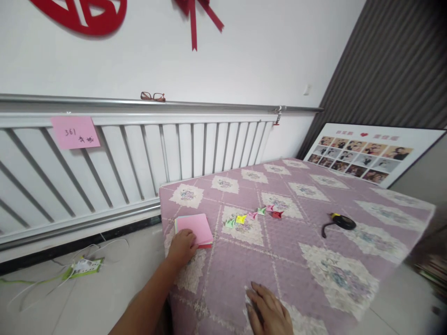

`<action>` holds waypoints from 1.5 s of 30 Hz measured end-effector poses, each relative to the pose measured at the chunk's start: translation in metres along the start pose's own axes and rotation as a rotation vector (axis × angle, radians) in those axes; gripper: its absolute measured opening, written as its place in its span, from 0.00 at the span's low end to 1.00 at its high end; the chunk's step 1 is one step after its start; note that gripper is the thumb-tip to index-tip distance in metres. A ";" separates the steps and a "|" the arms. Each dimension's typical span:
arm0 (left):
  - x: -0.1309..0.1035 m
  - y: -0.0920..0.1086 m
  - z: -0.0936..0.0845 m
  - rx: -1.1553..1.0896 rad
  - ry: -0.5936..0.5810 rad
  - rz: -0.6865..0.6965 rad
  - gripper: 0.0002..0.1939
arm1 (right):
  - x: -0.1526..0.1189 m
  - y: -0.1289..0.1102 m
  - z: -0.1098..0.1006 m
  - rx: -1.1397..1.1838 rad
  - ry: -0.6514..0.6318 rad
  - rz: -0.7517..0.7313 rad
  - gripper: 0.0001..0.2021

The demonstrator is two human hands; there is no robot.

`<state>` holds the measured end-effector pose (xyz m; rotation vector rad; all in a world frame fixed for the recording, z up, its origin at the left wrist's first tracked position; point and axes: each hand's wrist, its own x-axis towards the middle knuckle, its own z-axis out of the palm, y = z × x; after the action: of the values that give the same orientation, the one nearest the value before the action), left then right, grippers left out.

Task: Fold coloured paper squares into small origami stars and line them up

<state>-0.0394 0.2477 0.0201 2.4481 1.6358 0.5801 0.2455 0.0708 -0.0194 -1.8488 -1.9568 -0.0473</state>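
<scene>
On the left part of the table lies a stack of square coloured paper, pink on top with a red edge showing below. My left hand is at the stack's near left edge, fingers bent together on the paper; the thumb's grip is partly hidden. Close to the front, my right hand is held over the tablecloth, fingers spread a little and nothing in them. Beyond the hands runs a row of several small folded paper pieces, among them a yellow one, a green one and a red one.
A purple patterned tablecloth covers the table. Toward the right lies a black and yellow object with a strap. A white radiator stands behind, carrying a pink note. Glasses rest on the pipe; a power strip is on the floor.
</scene>
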 end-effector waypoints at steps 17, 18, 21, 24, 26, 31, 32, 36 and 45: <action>-0.002 -0.011 0.023 -0.055 0.180 -0.044 0.13 | 0.000 -0.001 -0.003 0.030 -0.063 0.032 0.15; -0.002 -0.011 0.024 -0.059 0.190 -0.049 0.13 | -0.001 0.000 -0.003 0.033 -0.060 0.030 0.16; -0.002 -0.011 0.027 -0.071 0.216 -0.053 0.13 | 0.000 0.000 -0.004 0.052 -0.027 0.027 0.15; -0.003 -0.012 0.030 -0.083 0.242 -0.050 0.12 | 0.013 -0.007 -0.005 0.134 0.005 0.015 0.12; -0.004 -0.012 0.032 -0.088 0.260 -0.047 0.12 | 0.033 -0.019 -0.007 0.219 -0.017 -0.008 0.13; -0.004 -0.014 0.035 -0.097 0.292 -0.037 0.12 | 0.106 -0.065 -0.001 0.270 -0.031 -0.193 0.12; -0.004 -0.014 0.035 -0.099 0.297 -0.035 0.12 | 0.120 -0.073 0.004 0.227 -0.059 -0.225 0.12; -0.003 -0.015 0.036 -0.113 0.318 -0.027 0.12 | 0.162 -0.094 0.027 0.173 -0.109 -0.265 0.12; -0.003 -0.018 0.039 -0.142 0.340 0.001 0.11 | 0.194 -0.094 0.048 0.117 -0.265 -0.390 0.14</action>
<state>-0.0411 0.2558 -0.0219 2.3453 1.6365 1.1234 0.1411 0.2590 0.0289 -1.4363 -2.4218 0.1981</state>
